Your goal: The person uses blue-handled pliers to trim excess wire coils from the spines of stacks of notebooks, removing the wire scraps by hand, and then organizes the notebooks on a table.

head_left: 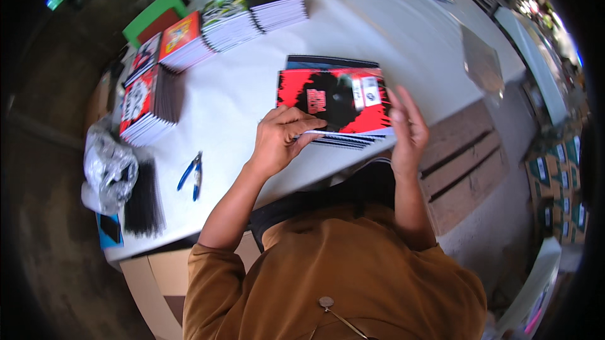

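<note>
A red notebook with a black splatter design and a white label lies on a small stack in front of me. My left hand pinches its near edge, thumb below and fingers on the cover. That edge looks slightly lifted. Beside the right edge, my right hand is held upright with fingers stretched out; whether it touches the notebook I cannot tell. Under the red notebook, dark spiral-bound edges show on the near side. A dark blue cover sticks out at the far side.
Blue-handled pliers rest on the white table. Further left are a bundle of thin black strands and a clear plastic bag. Notebook piles line the far left edge. A slatted wooden surface stands right; cartons lie beyond.
</note>
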The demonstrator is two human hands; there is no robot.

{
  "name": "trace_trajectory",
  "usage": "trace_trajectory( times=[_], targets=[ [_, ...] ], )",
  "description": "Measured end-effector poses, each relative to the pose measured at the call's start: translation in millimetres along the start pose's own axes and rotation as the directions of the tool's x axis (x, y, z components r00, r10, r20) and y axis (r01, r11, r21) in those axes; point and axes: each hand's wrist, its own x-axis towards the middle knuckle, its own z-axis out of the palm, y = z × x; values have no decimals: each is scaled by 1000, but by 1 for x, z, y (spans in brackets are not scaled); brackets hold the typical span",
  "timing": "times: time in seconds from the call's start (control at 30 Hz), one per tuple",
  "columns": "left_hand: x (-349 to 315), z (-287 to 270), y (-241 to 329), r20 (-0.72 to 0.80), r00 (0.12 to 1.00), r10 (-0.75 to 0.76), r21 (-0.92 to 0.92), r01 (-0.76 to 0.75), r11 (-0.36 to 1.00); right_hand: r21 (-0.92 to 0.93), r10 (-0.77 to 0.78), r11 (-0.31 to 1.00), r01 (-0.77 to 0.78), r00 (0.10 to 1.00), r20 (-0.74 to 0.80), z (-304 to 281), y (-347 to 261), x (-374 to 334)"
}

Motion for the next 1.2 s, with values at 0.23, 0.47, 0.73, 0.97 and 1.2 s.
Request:
trace_trajectory(
  times=[0.23, 0.47, 0.73, 0.97, 1.2],
  targets=[
    [-10, -116, -48, -807, 521, -279, -99, 347, 933, -331, -255, 874, 356, 915, 313, -9, 17, 11],
    [-47, -305, -187, -724, 408, -556, -505, 236, 830, -583, -304, 513, 630, 769, 563, -9, 35, 6],
    [-155, -303, -356, -497, 496, -712, 486, 839, 244, -536, -347, 728, 427, 904, 250, 7, 55, -9],
    [-122, -266, -313, -540, 454, -708, 463, 863, 200, -224, -213, 955, 193, 975, -67, 11, 93, -26],
    [-63, -107, -151, -499, 785, -368, -121, 358, 926, -404, -244, 897, 177, 962, -120, 15, 97, -27]
  ],
)
